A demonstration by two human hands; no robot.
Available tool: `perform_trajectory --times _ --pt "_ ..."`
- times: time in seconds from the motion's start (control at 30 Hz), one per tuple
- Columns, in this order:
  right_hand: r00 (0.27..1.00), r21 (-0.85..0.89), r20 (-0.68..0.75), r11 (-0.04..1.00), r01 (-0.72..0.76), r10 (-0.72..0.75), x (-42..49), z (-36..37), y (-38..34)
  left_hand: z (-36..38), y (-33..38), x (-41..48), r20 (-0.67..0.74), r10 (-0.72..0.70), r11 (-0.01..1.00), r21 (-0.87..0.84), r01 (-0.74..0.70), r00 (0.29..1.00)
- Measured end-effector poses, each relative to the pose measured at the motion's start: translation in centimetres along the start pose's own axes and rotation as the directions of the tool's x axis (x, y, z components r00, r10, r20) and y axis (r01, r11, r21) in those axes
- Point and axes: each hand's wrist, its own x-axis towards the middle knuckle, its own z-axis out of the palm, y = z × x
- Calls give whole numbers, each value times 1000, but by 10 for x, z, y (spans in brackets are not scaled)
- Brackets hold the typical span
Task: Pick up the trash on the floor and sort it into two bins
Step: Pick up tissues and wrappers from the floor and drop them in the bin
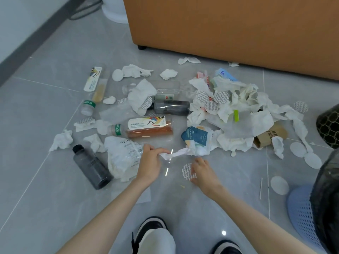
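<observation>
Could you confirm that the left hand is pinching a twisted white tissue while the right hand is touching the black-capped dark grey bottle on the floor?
Not quite. The left hand does pinch the twisted white tissue, but the right hand touches the round foil seal, not the black-capped dark grey bottle, which lies untouched. The head view shows this.

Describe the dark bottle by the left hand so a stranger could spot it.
Start at the orange cabinet and come down the floor to the left hand. Left of it, past a crumpled white bag, lies the smoky bottle. Unlike the other dark bottle up in the pile, it lies diagonally, black cap showing.
</observation>
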Motion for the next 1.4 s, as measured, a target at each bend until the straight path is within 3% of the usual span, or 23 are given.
perform_trajectory --times 0.13,0.27,0.37,0.43,0.53,0.67,0.73,0.87,1.1,1.23,1.4 --pt "997 119 34 991 -67 63 -6 -7 -8 -31 0 -5 -149 -76 993 -100 62 986" --pt "991 269 130 963 -28 -8 -10 -15 -15 -61 -4 -7 -295 -168 983 -127 136 940" --pt "995 347 79 938 25 -56 -9 -31 -27 -74 -22 -5 -347 -217 974 -130 183 912" --pt "995 391 49 919 60 -86 -8 -45 -38 -76 -38 -5 -292 -298 954 -128 271 909" --pt "991 471 -5 873 123 -137 -9 -63 -54 -70 -67 -8 -122 -400 912 45 407 909" --pt "988 495 -25 857 144 -152 -9 -72 -70 -65 -89 -8 -17 -457 872 187 452 889" --pt "989 499 -8 857 132 -147 -10 -71 -74 -63 -90 -6 12 -443 889 137 437 897" --pt "993 505 57 861 58 -100 -9 -57 -78 -61 -86 -5 -59 -418 908 1 418 907" --pt "985 458 149 877 -144 84 -5 -26 -68 -39 -66 -10 59 -459 879 -112 463 886" --pt "968 469 144 847 -249 205 -8 -10 -57 -16 -55 -12 135 -466 852 -198 484 875" --pt "972 439 77 868 -232 221 -16 9 -56 8 -40 -8 216 -518 761 -327 561 828"
